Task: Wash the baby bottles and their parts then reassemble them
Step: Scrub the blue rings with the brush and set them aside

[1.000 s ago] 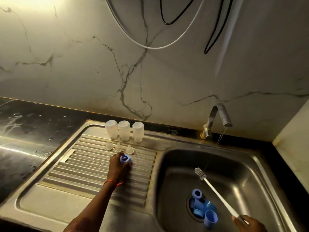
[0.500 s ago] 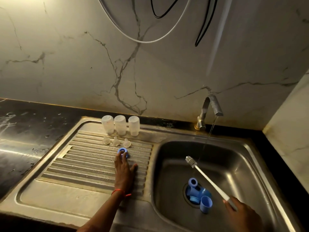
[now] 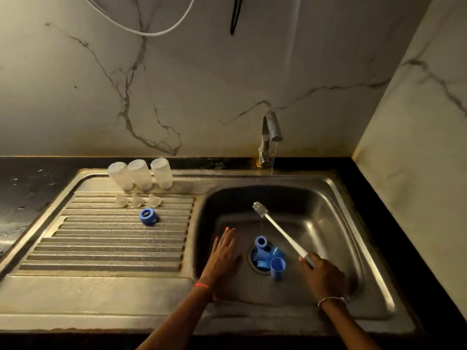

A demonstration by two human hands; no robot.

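Ribbed steel drainboard [image 3: 101, 248] bears blue ring [image 3: 147, 216]; right hand [image 3: 324, 275] grips bristled brush [image 3: 280, 232].

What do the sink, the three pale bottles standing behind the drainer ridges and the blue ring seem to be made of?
Sink: likely stainless steel, brushed grey metal with bright streaky reflections. Bottles: probably translucent plastic, milky and dull; frosted glass cannot be ruled out. Blue ring: apparently opaque moulded plastic, evenly coloured with a soft sheen.
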